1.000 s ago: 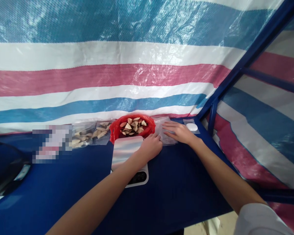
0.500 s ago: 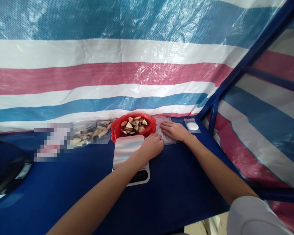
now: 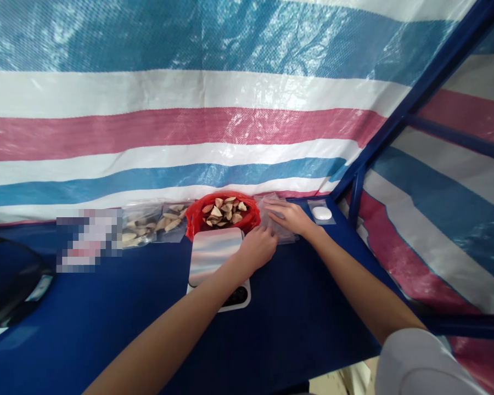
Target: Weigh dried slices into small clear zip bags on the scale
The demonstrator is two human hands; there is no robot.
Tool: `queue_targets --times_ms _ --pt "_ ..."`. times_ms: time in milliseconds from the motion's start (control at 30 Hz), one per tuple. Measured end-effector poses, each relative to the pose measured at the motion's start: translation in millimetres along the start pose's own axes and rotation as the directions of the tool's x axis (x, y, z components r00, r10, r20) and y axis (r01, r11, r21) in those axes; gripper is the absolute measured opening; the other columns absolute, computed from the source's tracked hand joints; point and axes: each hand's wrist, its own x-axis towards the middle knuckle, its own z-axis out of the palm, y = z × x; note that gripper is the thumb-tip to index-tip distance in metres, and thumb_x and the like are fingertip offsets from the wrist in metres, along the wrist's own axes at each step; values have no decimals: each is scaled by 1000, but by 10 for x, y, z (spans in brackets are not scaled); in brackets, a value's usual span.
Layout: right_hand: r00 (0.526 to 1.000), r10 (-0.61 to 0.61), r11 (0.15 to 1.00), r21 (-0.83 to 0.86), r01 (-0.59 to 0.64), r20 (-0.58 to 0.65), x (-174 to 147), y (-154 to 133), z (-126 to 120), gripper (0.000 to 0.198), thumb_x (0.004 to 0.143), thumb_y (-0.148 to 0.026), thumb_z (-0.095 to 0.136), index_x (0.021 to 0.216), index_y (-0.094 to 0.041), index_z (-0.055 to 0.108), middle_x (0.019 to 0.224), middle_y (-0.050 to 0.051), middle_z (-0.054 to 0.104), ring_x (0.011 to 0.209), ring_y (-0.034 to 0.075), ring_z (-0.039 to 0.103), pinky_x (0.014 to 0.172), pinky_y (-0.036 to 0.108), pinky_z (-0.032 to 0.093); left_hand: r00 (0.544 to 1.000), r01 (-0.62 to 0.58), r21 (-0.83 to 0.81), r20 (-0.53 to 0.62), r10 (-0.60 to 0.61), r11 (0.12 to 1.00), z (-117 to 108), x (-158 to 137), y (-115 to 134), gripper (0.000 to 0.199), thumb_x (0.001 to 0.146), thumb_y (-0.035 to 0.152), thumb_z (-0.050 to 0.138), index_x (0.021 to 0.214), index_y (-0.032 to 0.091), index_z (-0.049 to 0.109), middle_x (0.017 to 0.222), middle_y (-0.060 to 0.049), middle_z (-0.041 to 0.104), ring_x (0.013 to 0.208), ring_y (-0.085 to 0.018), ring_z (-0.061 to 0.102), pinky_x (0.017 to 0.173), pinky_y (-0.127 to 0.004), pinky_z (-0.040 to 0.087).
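Clear plastic bags (image 3: 287, 237) lie in a small stack at the back of the blue table. My left hand (image 3: 260, 247) has its fingers curled together on the near left edge of a bag. Over the top of the same bag, my right hand (image 3: 290, 215) pinches the film, which bunches up under its fingers. Left of the hands stands a red plastic bag (image 3: 192, 220), rolled open, full of brown-and-cream wedge-shaped pieces (image 3: 226, 212). In front of it is a kitchen scale (image 3: 214, 255) with a shiny platform, its controls partly hidden by my left forearm.
Two clear bags of similar pieces (image 3: 139, 229) lie left of the red bag. A white rounded object (image 3: 321, 213) in a small clear bag rests at the right. A dark, glossy curved object (image 3: 12, 285) sits far left. Striped sheeting (image 3: 168, 129) and a blue frame (image 3: 399, 129) border the table (image 3: 313, 323).
My right hand has gone from lying flat on the bags to drawing the top one up. My left hand has shifted slightly right on the bag's edge.
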Motion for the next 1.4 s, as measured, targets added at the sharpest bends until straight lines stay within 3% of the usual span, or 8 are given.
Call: queue_targets --times_ms 300,467,633,1000,1200,1400 --pt "982 -50 998 15 54 -182 -113 34 -77 34 102 -28 49 129 -28 69 141 0 64 128 19 62 112 34 50 1000 -15 -38 6 16 999 27 7 -40 23 97 14 47 102 11 70 100 -13 69 94 -24 68 88 -37 54" --pt "996 -80 996 -43 79 -33 -62 64 9 37 102 -28 49 135 -26 65 140 2 64 136 22 56 116 40 46 999 -30 -45 -15 29 999 68 19 -48 23 97 14 47 104 10 69 103 -14 69 97 -25 67 91 -38 53" --pt "993 -103 988 -106 110 64 18 139 178 33 101 -28 52 128 -23 70 140 7 64 135 25 56 114 42 48 999 -47 -38 -19 46 998 76 12 -62 23 98 17 48 102 11 69 104 -14 69 99 -24 67 93 -37 53" --pt "994 -77 983 -159 90 83 -10 140 257 39 101 -28 51 137 -21 64 143 9 61 138 26 52 119 45 42 998 -2 -29 -59 0 1000 43 -11 -27 26 99 21 47 100 10 70 107 -18 69 104 -28 66 95 -40 52" --pt "993 -72 981 -171 89 98 -11 163 279 40 103 -31 47 139 -20 62 145 8 60 140 25 51 120 44 39 997 -12 -27 -81 10 1000 98 -48 -44 25 98 26 52 108 9 67 114 -19 67 114 -28 63 101 -39 48" --pt "996 -49 983 -172 62 75 17 115 159 39 103 -31 48 136 -19 65 144 8 61 139 23 52 118 40 43 995 -5 -45 -98 0 999 68 -51 -53 25 99 26 50 111 10 66 110 -17 68 108 -27 65 96 -39 51"
